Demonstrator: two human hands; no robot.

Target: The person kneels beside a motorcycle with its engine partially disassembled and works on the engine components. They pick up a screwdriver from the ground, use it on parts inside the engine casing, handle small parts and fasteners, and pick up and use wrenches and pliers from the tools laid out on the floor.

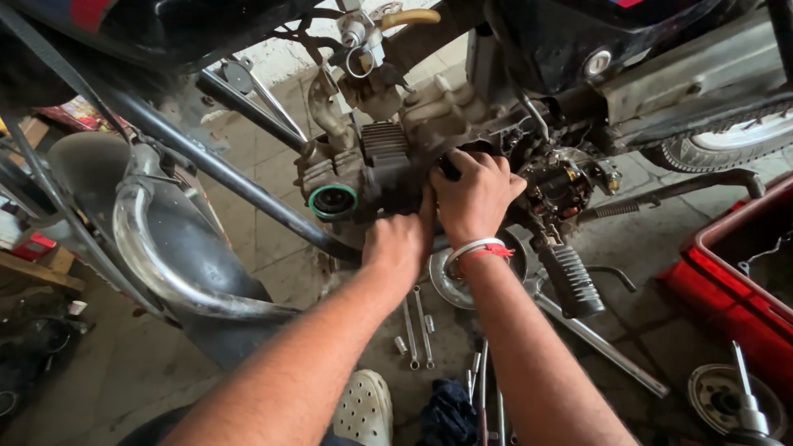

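Two bare hands are working on the grey finned metal motorcycle engine (pixel 388 169), which is sitting mid-frame, far from the camera, mounted under the black motorcycle body (pixel 578 33). Left hand (pixel 398 239) is pressing against the lower near side of the engine, fingers (pixel 425 206) curling up onto the casing; whether they are gripping anything is not clear. Right hand (pixel 475 194) is lying just right of it, touching it, fingers (pixel 487 161) clenching over a dark part at the engine's right side; what exactly they are grasping is hidden. White and red bands (pixel 479 250) are circling the right wrist. Round green-ringed port (pixel 334 201) is showing on the engine's left end. Exposed copper-wound stator (pixel 562 186) is sitting just right of the right hand. Black ribbed rubber footpeg (pixel 572 281) is hanging below it. Curved chrome exhaust pipe (pixel 165 264) is running at left. Several long silver bolts (pixel 417 326) are lying on the concrete floor (pixel 248 231) near the forearms. Red plastic crate (pixel 735 281) is standing at right. White perforated clog (pixel 363 409) is showing at the near edge.
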